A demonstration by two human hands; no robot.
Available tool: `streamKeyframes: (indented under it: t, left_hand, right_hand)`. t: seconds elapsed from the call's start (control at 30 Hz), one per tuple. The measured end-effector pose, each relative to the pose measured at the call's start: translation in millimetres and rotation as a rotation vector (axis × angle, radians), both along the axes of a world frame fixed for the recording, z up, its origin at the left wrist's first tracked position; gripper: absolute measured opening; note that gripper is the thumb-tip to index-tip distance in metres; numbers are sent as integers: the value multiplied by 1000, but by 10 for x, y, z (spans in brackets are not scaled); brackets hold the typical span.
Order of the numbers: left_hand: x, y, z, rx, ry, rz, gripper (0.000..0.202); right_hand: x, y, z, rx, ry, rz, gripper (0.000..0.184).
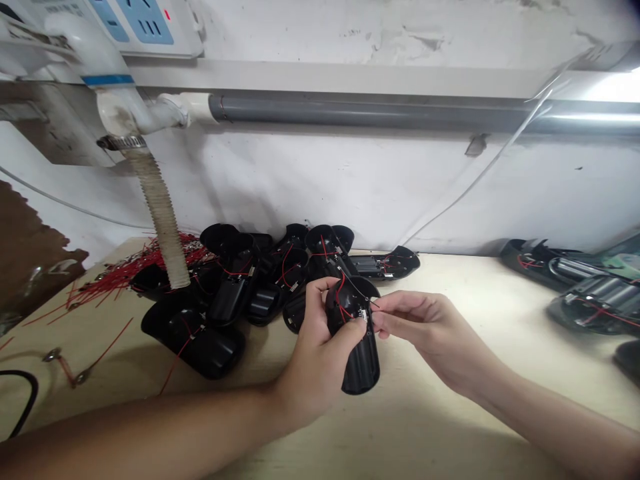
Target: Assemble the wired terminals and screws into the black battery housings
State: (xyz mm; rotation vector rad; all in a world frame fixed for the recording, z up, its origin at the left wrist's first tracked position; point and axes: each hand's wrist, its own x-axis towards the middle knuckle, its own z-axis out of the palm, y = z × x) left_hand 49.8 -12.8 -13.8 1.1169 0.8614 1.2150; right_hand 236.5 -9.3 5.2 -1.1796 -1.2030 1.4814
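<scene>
Firm wrap of the left hand (317, 353) around a black plastic cup-shaped housing (361, 367), held above the pale wooden counter (430, 427); precise fingertip pinch of the right hand (425, 327) on a fine wire (373, 305) beside a tiny metal clip (364, 315).

I can't read any words, numbers or brand names from where I'm looking. The power strip (135, 23) on the wall shows only its socket slots (150, 30) and a small red light (167, 14), and any marks on the black plastic housing (361, 367) I'm holding are too small to tell.
</scene>
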Motion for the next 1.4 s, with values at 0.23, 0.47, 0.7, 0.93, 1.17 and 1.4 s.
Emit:
streamKeyframes:
  t: [0.23,0.47,0.7,0.93,1.17,1.4]
  left_hand:
    - [-2,14,-29,5,38,32,35]
    - [5,23,-97,52,77,-6,49]
    - [0,14,-135,88,112,24,56]
    - [-39,-14,-33,185,123,-139,80]
    - [12,-17,-81,176,182,-129,90]
    - [-8,-13,-64,249,296,-86,72]
  right_hand:
    - [-15,2,11,-33,25,-1,26]
    - [-22,8,31,-49,-10,-64,30]
    - [4,8,-22,-75,66,-4,24]
    - [83,74,-32,-97,173,176,22]
    - [163,168,-89,-152,208,338,22]
    - [162,180,-98,-127,217,359,20]
